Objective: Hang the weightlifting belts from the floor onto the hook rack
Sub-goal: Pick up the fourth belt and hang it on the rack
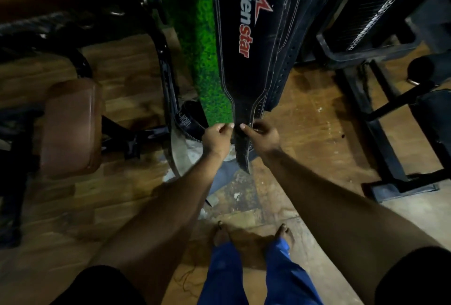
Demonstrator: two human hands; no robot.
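The hanging belt [244, 36] runs off the top edge; its hook is perhaps above, unseen.

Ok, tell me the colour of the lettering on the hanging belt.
Head view: the belt is black; "ten" is white, "star" red.

Both hands on the narrow lower end of a hanging black leather weightlifting belt [244, 43] with a red star logo. Left hand [217, 140] and right hand [262, 136] pinching its strap.
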